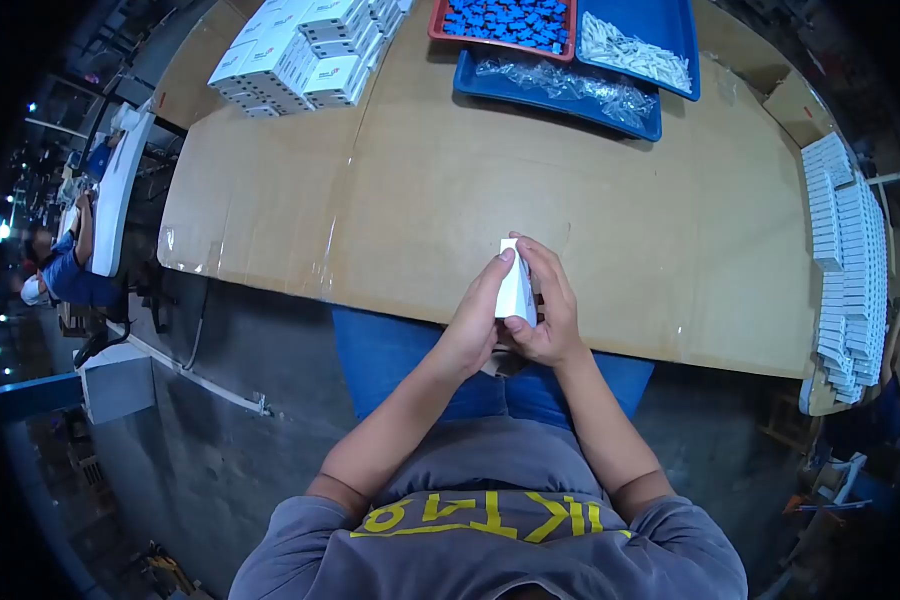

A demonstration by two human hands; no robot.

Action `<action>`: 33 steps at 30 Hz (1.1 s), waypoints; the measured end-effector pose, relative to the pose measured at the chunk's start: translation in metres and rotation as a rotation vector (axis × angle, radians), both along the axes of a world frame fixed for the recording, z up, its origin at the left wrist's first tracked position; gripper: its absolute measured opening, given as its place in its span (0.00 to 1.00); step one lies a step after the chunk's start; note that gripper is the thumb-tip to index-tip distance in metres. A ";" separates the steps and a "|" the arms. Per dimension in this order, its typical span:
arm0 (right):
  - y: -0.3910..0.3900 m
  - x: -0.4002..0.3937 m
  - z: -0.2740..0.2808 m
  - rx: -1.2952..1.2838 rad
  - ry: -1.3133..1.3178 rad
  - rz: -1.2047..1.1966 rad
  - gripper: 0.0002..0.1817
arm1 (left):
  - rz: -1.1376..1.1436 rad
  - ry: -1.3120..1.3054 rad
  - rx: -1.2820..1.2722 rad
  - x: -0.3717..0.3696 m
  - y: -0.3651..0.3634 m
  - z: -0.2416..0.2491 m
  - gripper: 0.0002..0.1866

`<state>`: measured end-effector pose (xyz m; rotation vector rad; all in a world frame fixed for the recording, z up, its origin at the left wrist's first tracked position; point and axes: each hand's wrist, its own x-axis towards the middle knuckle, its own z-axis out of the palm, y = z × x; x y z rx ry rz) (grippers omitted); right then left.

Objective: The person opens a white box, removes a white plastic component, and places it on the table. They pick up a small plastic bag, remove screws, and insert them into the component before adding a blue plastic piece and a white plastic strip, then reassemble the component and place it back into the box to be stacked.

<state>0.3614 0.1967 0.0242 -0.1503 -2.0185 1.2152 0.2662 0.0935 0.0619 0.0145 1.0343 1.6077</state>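
Observation:
A small white box (513,285) stands between my two hands, just over the front edge of the cardboard-covered table (450,190). My left hand (477,315) is closed on its left side, thumb along the upper part. Against the right side lies my right hand (552,305), its fingers curled over the far end and its thumb at the near end. The palms hide part of the box, and whether anything is inside it does not show.
White boxes (290,60) are stacked at the back left. A red tray of blue pieces (505,22), a blue tray of white pieces (630,55) and a blue tray of clear plastic bags (570,92) stand at the back. More boxes (850,265) line the right edge. Another person (70,265) sits far left.

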 end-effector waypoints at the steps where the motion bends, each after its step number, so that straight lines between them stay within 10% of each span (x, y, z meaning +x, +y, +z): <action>1: 0.000 0.000 -0.003 0.009 0.003 -0.007 0.45 | -0.024 -0.004 -0.021 0.001 -0.002 0.001 0.29; 33: -0.012 -0.006 -0.018 0.101 0.019 -0.057 0.42 | 0.104 -0.063 -0.015 0.013 -0.009 -0.005 0.29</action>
